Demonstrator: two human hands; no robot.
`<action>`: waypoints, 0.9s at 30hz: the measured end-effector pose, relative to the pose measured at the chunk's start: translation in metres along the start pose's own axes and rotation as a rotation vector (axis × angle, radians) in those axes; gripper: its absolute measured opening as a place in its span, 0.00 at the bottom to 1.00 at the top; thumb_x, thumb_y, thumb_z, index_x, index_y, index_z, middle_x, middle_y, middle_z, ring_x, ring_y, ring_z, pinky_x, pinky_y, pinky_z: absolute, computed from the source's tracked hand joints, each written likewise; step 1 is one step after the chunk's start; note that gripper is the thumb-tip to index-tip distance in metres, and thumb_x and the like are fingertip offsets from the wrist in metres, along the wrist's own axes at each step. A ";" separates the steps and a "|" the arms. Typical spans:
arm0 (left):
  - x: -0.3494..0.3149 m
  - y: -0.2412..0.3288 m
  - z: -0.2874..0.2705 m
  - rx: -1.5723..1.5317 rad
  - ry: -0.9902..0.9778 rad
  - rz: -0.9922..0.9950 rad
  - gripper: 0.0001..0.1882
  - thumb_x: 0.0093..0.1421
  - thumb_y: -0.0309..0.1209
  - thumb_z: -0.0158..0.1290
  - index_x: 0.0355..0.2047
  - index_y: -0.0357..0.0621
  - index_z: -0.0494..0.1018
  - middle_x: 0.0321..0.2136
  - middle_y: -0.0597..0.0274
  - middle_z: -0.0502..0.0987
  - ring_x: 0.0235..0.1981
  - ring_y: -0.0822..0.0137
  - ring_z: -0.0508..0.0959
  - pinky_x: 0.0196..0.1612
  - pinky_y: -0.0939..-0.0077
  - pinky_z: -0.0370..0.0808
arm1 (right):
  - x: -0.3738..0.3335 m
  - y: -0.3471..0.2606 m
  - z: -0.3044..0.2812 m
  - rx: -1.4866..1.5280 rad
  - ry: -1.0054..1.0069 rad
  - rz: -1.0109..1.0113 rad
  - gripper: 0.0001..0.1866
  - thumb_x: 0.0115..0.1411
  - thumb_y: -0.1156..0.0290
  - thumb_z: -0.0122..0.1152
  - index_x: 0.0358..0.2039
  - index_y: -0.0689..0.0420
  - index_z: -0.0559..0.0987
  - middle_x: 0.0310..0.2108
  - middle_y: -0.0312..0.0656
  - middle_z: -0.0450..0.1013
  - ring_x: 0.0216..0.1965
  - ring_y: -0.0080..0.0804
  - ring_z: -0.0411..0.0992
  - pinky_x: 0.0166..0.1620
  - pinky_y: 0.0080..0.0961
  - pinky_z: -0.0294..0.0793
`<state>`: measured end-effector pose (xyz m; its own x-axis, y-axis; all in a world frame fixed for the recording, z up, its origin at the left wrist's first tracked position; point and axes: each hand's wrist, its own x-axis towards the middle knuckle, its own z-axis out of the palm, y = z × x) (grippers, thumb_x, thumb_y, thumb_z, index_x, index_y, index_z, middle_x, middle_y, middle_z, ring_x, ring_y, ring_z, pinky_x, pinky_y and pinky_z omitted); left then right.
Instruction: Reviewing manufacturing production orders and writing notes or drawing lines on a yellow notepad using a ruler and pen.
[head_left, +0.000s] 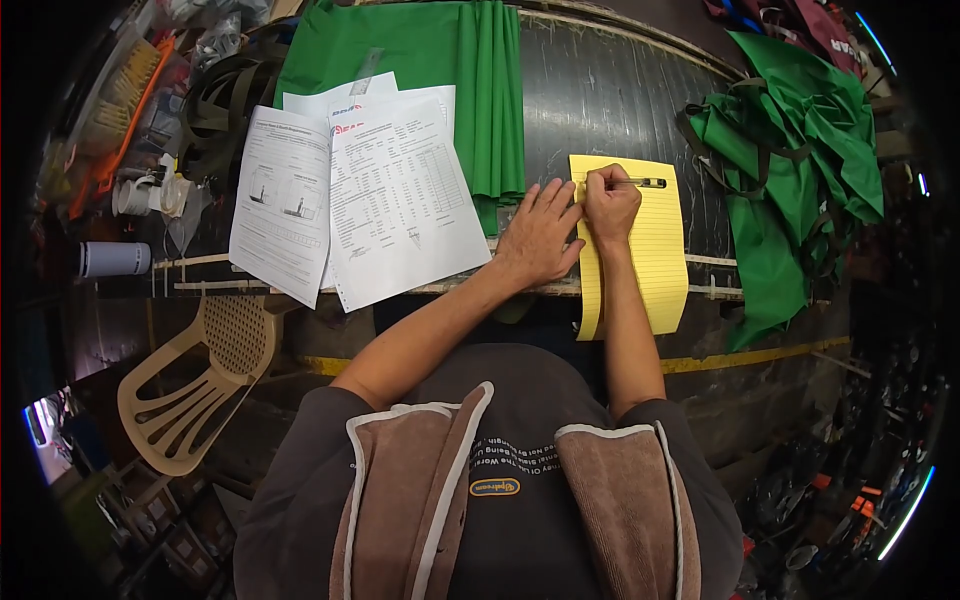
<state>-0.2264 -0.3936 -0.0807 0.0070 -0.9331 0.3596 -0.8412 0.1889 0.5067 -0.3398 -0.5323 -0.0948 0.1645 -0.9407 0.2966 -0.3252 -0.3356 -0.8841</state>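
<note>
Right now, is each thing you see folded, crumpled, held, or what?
Left hand: palm down, fingers slightly spread
Pen: gripped by right hand
Yellow lined paper: overhanging the table edge
Printed white sheets: overlapping
Left green fabric: partly pleated
Right green fabric: crumpled
Brown towel: draped

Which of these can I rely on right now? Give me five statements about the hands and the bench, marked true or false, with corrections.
1. The right hand holds a pen over the yellow lined paper. True.
2. The left hand is clenched in a fist on the white printed sheets. False: it lies open with its fingers extended, at the left edge of the yellow lined paper.
3. The white printed sheets lie to the left of the left hand. True.
4. The beige plastic chair is at the picture's right side. False: it is at the left.
5. Crumpled green material lies to the right of the yellow lined paper. True.
</note>
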 end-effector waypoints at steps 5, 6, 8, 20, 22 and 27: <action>0.000 0.000 0.001 0.001 0.000 0.001 0.31 0.66 0.44 0.61 0.63 0.37 0.74 0.70 0.38 0.69 0.75 0.40 0.65 0.77 0.41 0.58 | -0.001 -0.002 0.000 -0.001 0.007 -0.005 0.06 0.62 0.75 0.64 0.29 0.63 0.82 0.19 0.37 0.77 0.24 0.18 0.73 0.31 0.25 0.75; 0.000 0.000 0.001 0.000 0.007 0.004 0.31 0.66 0.44 0.61 0.63 0.37 0.74 0.70 0.39 0.69 0.75 0.40 0.65 0.77 0.41 0.58 | -0.001 -0.003 0.000 -0.003 0.011 -0.014 0.06 0.62 0.75 0.64 0.29 0.63 0.83 0.19 0.37 0.77 0.24 0.17 0.73 0.31 0.25 0.75; 0.000 -0.001 0.001 0.000 0.013 0.007 0.31 0.66 0.44 0.61 0.63 0.37 0.74 0.70 0.39 0.69 0.75 0.40 0.65 0.77 0.41 0.58 | -0.001 -0.004 0.000 -0.005 0.015 -0.023 0.06 0.62 0.75 0.64 0.29 0.63 0.83 0.19 0.37 0.77 0.24 0.17 0.73 0.31 0.25 0.75; 0.001 0.001 -0.003 0.009 0.007 -0.013 0.31 0.65 0.44 0.62 0.63 0.38 0.76 0.70 0.39 0.69 0.75 0.41 0.64 0.78 0.42 0.57 | 0.003 -0.002 -0.006 -0.107 -0.038 -0.040 0.07 0.63 0.72 0.65 0.30 0.62 0.85 0.19 0.41 0.79 0.23 0.22 0.77 0.31 0.27 0.77; 0.002 0.004 0.000 0.004 0.006 -0.001 0.32 0.65 0.44 0.62 0.64 0.37 0.75 0.70 0.40 0.69 0.75 0.41 0.64 0.79 0.43 0.57 | 0.003 0.002 -0.013 -0.085 -0.027 -0.007 0.07 0.63 0.72 0.65 0.30 0.62 0.85 0.19 0.42 0.79 0.23 0.21 0.77 0.32 0.28 0.77; -0.001 0.001 -0.002 0.025 -0.001 -0.004 0.32 0.66 0.45 0.62 0.64 0.37 0.75 0.71 0.40 0.68 0.75 0.41 0.63 0.79 0.42 0.57 | -0.005 -0.008 -0.004 -0.033 0.004 -0.008 0.08 0.62 0.72 0.65 0.30 0.63 0.85 0.20 0.40 0.80 0.24 0.21 0.77 0.32 0.26 0.76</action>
<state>-0.2263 -0.3918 -0.0783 0.0100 -0.9342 0.3566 -0.8545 0.1772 0.4882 -0.3417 -0.5256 -0.0878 0.1634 -0.9381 0.3054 -0.3544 -0.3447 -0.8692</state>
